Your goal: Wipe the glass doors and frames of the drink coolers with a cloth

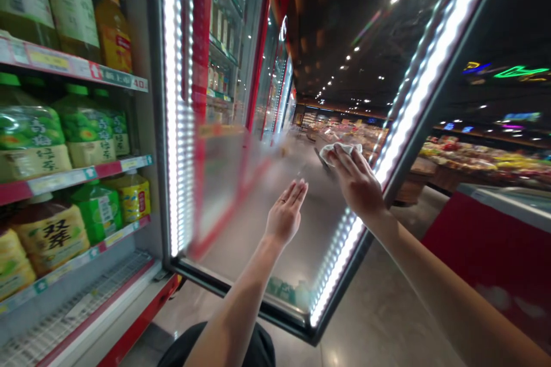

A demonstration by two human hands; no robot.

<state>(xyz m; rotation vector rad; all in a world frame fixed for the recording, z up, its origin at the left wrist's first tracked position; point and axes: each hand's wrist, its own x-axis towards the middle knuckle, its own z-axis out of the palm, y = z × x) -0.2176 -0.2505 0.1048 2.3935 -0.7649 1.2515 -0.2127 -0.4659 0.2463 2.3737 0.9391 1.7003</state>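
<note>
A glass refrigerator door [344, 74] stands swung out, its dark frame lined with bright LED strips. With fingers laid out over it, my right hand [360, 183] presses a white cloth [329, 155] against the glass near the right LED strip. My left hand [284, 212] is lower and left of it, fingers stretched and together, holding nothing. It is in front of the glass; whether the palm touches it I cannot tell. Part of the glass at the lower left looks hazy.
To the left, refrigerator shelves [73, 175] carry several bottled drinks [88, 126]. Beyond the glass runs a row of red-framed coolers [258, 69]. A red-sided display case [469, 241] stands at the right, with a produce display [486, 163] behind it.
</note>
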